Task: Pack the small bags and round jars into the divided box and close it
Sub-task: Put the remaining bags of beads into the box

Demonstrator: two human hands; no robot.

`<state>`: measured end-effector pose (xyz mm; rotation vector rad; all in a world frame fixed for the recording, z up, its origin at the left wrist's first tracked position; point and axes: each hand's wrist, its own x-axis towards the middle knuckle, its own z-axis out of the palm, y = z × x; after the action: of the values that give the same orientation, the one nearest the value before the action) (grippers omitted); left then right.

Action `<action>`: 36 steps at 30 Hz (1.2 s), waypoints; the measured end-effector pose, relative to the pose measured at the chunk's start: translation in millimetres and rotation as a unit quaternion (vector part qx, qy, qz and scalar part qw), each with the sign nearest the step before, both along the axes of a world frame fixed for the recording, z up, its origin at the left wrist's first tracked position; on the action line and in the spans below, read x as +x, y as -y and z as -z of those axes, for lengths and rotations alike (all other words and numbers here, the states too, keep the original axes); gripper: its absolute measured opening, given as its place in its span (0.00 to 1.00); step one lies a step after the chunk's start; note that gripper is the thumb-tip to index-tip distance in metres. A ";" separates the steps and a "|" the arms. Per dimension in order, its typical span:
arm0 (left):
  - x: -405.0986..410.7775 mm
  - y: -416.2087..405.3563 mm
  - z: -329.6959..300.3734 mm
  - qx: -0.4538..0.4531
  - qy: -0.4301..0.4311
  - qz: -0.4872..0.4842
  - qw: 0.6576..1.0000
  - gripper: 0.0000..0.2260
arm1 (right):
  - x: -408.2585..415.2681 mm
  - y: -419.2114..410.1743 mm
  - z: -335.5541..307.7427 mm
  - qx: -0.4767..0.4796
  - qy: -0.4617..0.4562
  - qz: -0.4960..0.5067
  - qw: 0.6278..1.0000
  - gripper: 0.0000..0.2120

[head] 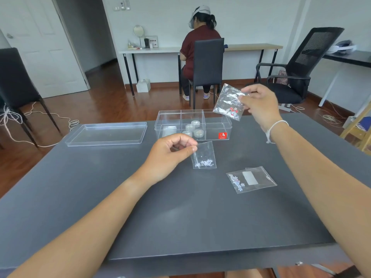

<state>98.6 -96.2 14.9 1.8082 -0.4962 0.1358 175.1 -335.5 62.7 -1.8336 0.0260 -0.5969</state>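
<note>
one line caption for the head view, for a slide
Right hand holds a bag above the open divided box; left hand pinches another; lid lies aside.

On the bench [100, 197] we note the lid [106, 133] left of the divided box [217, 125]; jars [193, 128] in its middle compartment; one bag [251, 179] lies nearer us.

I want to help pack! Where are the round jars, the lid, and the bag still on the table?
round jars [193, 129]: head view, on a jar in the middle compartment.
lid [106, 134]: head view, its flat middle.
bag on the table [251, 179]: head view, on its white patch.
</note>
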 end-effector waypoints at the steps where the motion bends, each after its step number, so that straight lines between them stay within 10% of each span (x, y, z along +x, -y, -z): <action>1: 0.6 -0.7 -0.5 -0.007 0.000 -0.007 1.000 0.07 | 5.7 -3.9 0.4 -0.012 0.000 0.005 1.000 0.06; 13: 4.9 -6.9 -3.3 -0.029 0.014 -0.033 0.999 0.09 | 41.1 -24.4 10.7 -0.298 -0.109 -0.029 0.948 0.08; 24: 9.6 -7.8 -4.0 -0.039 0.008 -0.048 0.998 0.08 | 17.4 -13.0 17.7 -0.344 -0.038 -0.018 0.938 0.09; 29: 15.1 -6.8 -8.7 -0.035 0.013 -0.051 0.998 0.08 | -34.3 1.5 26.0 -0.298 -0.056 -0.141 0.942 0.02; 36: 24.5 5.1 -25.3 -0.031 0.037 -0.050 0.998 0.08 | -86.7 15.9 35.0 -0.351 -0.224 -0.319 0.851 0.12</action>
<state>123.2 -101.3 40.2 1.7727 -0.4492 0.2851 88.4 -351.4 27.7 -2.4686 -0.5375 0.3642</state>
